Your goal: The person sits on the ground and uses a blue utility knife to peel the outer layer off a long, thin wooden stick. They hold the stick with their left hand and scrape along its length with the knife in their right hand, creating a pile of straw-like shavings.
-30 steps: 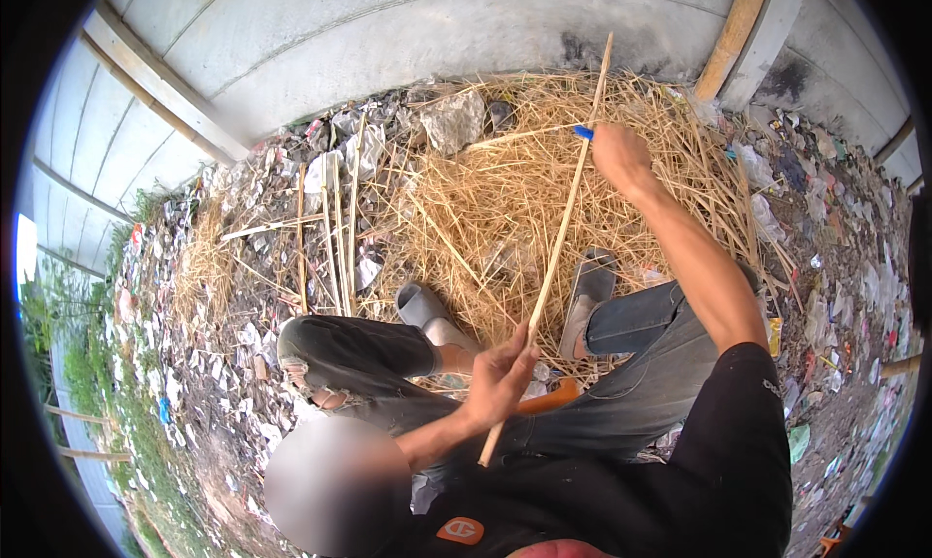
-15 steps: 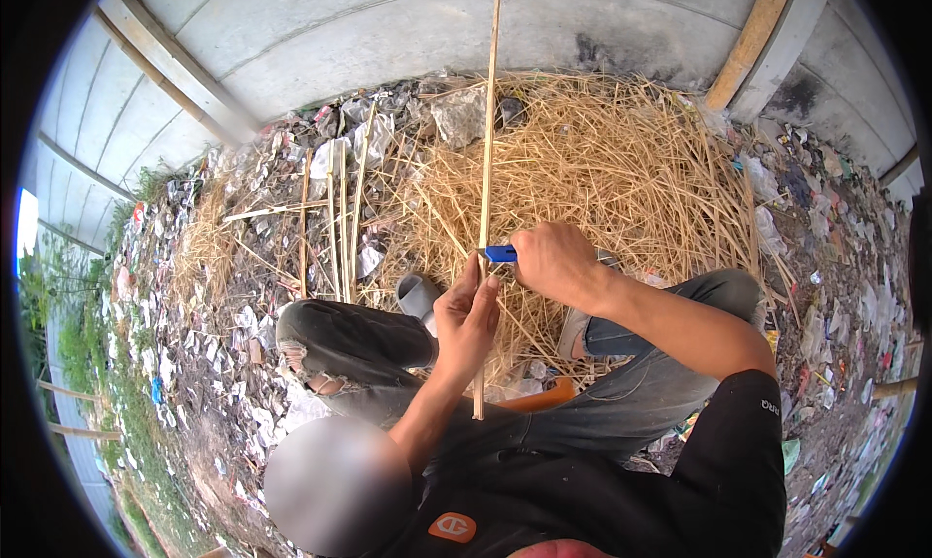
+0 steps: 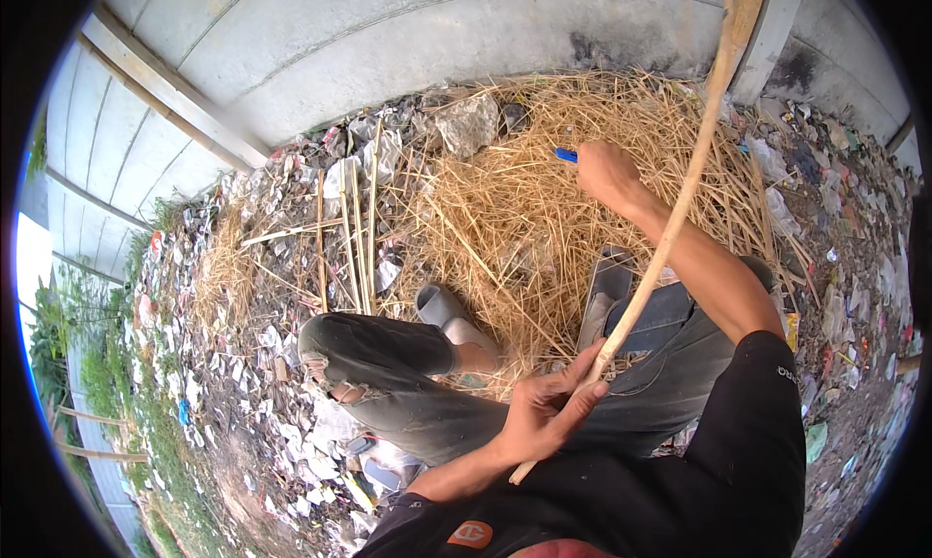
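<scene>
Left hand (image 3: pixel 544 412) grips the pale wooden strip (image 3: pixel 670 228) near its lower end, above the lap; the strip slants up to the right, passing in front of the right forearm in this view, and its far end overlaps the post by the wall. Right hand (image 3: pixel 609 175) is curled around a blue-handled tool (image 3: pixel 566 155), out over the pile of straw-like shavings (image 3: pixel 524 199). Change: half a second ago the tool met the strip beside the left hand, whereas now the two are well apart, so cutting appears interrupted, the strip repositioned.
</scene>
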